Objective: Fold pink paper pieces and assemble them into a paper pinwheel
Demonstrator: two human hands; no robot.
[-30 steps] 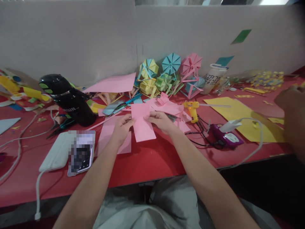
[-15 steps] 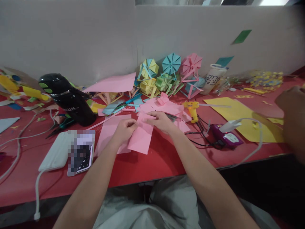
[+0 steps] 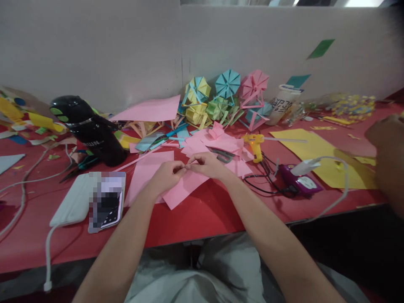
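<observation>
A sheet of pink paper (image 3: pixel 181 191) is pinched at its far edge between my two hands, just above the red table. My left hand (image 3: pixel 168 174) is closed on that edge, fingertips together. Fingers bent, my right hand (image 3: pixel 206 165) grips the same edge right beside it, and the fingertips of both hands nearly meet. Under and left of my left hand lies another pink sheet (image 3: pixel 142 174). Beyond my hands is a pile of cut pink paper pieces (image 3: pixel 217 141), with a grey tool partly covered among them.
A yellow glue gun (image 3: pixel 255 145) lies right of the pile, its black cord running to a purple power block (image 3: pixel 299 181). Folded paper wheels (image 3: pixel 227 84) lean on the wall. A black bottle (image 3: pixel 94 134), phone (image 3: pixel 110 202) and power bank (image 3: pixel 75 200) are left. Another person's hand (image 3: pixel 386 139) is at right.
The held pink sheet has turned, so its near corner now points down and left. My fingertips have come together along its far edge, and the grey tool shows more.
</observation>
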